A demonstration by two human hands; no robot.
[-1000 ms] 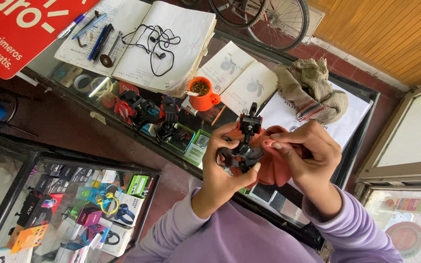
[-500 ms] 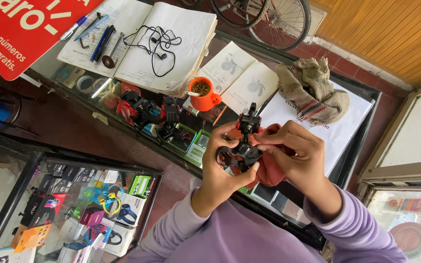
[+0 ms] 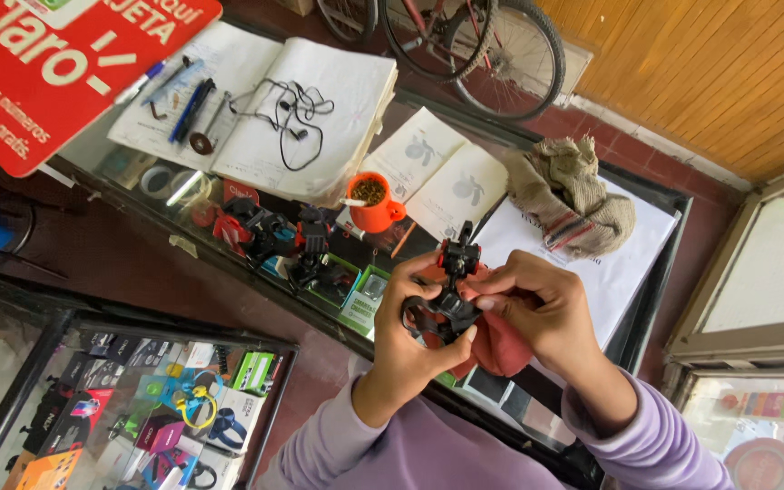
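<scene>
My left hand grips a black clamp-like gadget with a red-trimmed head, held above a glass counter. My right hand holds a red cloth pressed against the gadget's side, fingers curled round it. Both purple sleeves reach up from the bottom of the view. The lower part of the gadget is hidden behind my left fingers.
On the counter lie an open notebook with pens and black earphones, an orange cup, open booklets, a crumpled beige rag on white paper, and similar black gadgets. A red sign, a bicycle wheel and a display case surround it.
My right hand with the red cloth has shifted slightly along the gadget. The gadget stays in my left hand at about the same place.
</scene>
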